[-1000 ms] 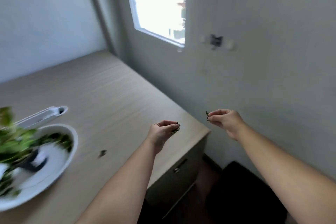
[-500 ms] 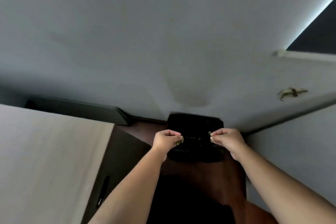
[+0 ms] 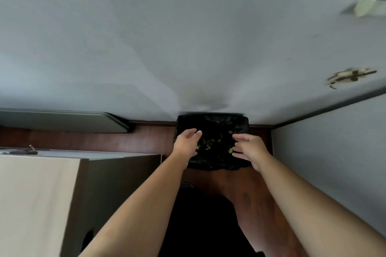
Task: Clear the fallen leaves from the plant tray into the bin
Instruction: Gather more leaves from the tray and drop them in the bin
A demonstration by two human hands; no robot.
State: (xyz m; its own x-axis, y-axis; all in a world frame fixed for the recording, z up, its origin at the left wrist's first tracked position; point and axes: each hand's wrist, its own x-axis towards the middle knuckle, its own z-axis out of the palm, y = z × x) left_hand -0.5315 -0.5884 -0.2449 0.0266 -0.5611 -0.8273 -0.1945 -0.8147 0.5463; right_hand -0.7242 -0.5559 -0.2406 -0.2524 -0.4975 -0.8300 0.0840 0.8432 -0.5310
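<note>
A black bin (image 3: pixel 240 123) lined with a dark bag stands on the floor against the wall. Green leaf bits (image 3: pixel 211 144) lie inside it. My left hand (image 3: pixel 187 142) hovers over the bin's left side with its fingers spread and nothing in them. Over the bin's right side, my right hand (image 3: pixel 248 148) is also open and holds nothing. The plant tray is out of view.
A light wooden desk (image 3: pixel 35 198) with a dark side panel stands at the lower left. A grey wall (image 3: pixel 334 152) closes in on the right. The floor (image 3: pixel 246 190) is dark red-brown wood, and a black shape lies below, between my arms.
Both hands were pinched on small leaves above the bin half a second ago. Now both hands are open and the leaves have gone from them. The view has moved closer to the bin.
</note>
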